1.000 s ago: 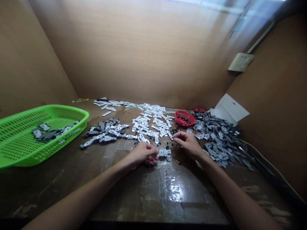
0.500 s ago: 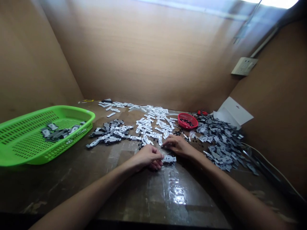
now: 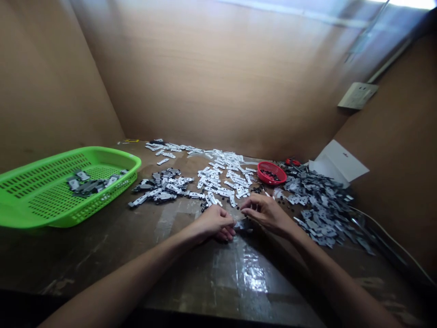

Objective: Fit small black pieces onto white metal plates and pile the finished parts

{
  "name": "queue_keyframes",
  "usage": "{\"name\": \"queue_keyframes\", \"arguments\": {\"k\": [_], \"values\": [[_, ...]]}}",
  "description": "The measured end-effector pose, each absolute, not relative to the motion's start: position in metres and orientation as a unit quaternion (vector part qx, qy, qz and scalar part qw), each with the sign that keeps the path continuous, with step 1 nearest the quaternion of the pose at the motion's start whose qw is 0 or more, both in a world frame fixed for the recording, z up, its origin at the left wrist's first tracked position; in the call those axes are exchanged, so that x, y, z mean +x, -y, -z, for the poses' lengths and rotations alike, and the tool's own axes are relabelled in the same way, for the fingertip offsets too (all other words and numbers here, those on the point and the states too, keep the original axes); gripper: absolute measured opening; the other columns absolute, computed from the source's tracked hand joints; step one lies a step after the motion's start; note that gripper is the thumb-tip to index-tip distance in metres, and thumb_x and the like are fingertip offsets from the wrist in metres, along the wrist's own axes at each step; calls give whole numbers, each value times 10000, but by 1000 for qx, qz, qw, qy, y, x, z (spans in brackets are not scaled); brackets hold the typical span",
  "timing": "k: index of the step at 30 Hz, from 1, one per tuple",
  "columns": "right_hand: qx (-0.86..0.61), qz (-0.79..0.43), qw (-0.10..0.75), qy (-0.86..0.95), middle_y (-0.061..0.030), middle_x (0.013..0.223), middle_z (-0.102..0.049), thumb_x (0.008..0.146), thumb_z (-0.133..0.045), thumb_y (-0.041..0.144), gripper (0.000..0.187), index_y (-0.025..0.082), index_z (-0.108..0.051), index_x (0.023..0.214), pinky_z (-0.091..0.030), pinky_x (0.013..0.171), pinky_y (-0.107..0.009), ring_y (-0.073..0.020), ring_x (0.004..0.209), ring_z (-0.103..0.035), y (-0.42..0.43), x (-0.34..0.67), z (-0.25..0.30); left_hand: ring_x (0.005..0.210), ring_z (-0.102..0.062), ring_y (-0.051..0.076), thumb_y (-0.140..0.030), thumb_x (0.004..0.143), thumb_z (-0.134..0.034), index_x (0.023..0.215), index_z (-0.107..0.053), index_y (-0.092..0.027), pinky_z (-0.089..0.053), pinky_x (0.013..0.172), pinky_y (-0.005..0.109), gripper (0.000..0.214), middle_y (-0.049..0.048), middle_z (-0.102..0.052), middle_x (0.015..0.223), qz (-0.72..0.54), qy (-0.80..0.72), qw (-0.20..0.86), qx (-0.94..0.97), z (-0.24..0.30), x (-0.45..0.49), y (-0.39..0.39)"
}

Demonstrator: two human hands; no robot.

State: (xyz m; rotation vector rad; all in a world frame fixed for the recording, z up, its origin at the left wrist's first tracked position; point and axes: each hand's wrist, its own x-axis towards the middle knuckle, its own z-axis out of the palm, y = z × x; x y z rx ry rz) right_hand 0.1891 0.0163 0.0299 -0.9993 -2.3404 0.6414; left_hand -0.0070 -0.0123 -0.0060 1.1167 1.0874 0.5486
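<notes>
My left hand (image 3: 214,222) and my right hand (image 3: 264,214) meet near the middle of the scarred wooden bench (image 3: 205,269). Between them lies a small stamped metal bracket (image 3: 243,225), partly hidden by my fingers. My left fingertips reach its left end. My right fingers curl just above it, and I cannot tell if they grip it. Loose white metal plates (image 3: 221,175) lie beyond my hands, and tiny black parts (image 3: 257,189) are scattered near my right fingers.
A green perforated plastic basket (image 3: 102,151) at left holds some dark parts. Mixed metal parts (image 3: 160,186) lie next to it. At right are a red basket (image 3: 268,166) of black pieces, a heap of grey plates (image 3: 322,209), white card (image 3: 339,161) and a cable (image 3: 385,232).
My hands have drawn closer together over the bracket, which is now mostly covered by my fingers. The whole view has shifted slightly as my head turned.
</notes>
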Motion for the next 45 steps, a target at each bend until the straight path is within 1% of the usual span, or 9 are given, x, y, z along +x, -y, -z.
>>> {"name": "queue_keyframes", "arguments": {"k": [5,9,17,23,30,36,38,42,45], "values": [[-364,-183,235,882,-42,812,-578,761,-604,254,64,220,-641,800,-413,683,-293,-175,779,-525,1,182,-20,558,-636,151,-357,659,-620,691,-596,-103,-442,447,199,257,114,-675,689,-252,-487,678,489,4,-7,11],[-363,-156,251,883,-55,850,-551,752,-614,240,78,228,-643,823,-418,685,-313,-187,807,-505,5,180,-16,534,-626,134,-309,684,-587,678,-594,-102,-446,448,196,207,106,-676,680,-263,-498,674,478,6,-6,10],[-336,-165,293,880,-60,944,-545,746,-618,187,93,234,-655,817,-429,769,-345,-199,909,-494,9,177,-19,509,-609,108,-243,693,-575,677,-606,-89,-464,475,197,158,104,-671,669,-282,-509,669,461,-2,-6,12],[-324,-166,304,880,-56,984,-544,750,-613,170,131,238,-659,852,-416,817,-366,-196,956,-492,4,182,-14,521,-615,106,-255,699,-575,693,-599,-92,-470,480,192,164,109,-676,702,-288,-509,666,463,-2,-6,11],[-313,-171,300,885,-55,991,-549,740,-624,181,113,228,-660,836,-415,821,-351,-193,959,-498,5,185,-18,519,-618,109,-285,693,-594,704,-591,-93,-467,472,183,192,104,-676,692,-291,-514,664,458,2,-5,10],[-396,-133,338,843,-56,910,-579,819,-514,174,183,214,-654,929,-434,767,-309,-169,854,-536,-26,199,-12,538,-631,142,-310,672,-612,686,-579,-93,-461,453,200,220,111,-672,680,-283,-506,667,468,2,-4,10],[-414,-96,306,852,-55,895,-583,808,-518,160,200,212,-660,939,-429,760,-304,-170,830,-534,-44,202,-8,541,-632,145,-316,668,-613,684,-580,-93,-459,448,199,226,110,-671,678,-281,-504,667,470,2,-4,11],[-386,3,206,899,-66,949,-586,802,-500,126,242,224,-664,951,-408,769,-295,-189,895,-494,-70,194,-6,534,-629,140,-312,664,-610,678,-581,-97,-458,448,197,218,103,-673,676,-279,-504,667,473,3,-4,11],[-351,63,147,923,-80,923,-595,812,-480,129,226,215,-676,882,-391,777,-305,-197,887,-478,-77,184,-9,530,-627,139,-317,656,-616,677,-578,-99,-447,435,188,222,104,-673,671,-281,-505,667,470,5,-4,10]]}}
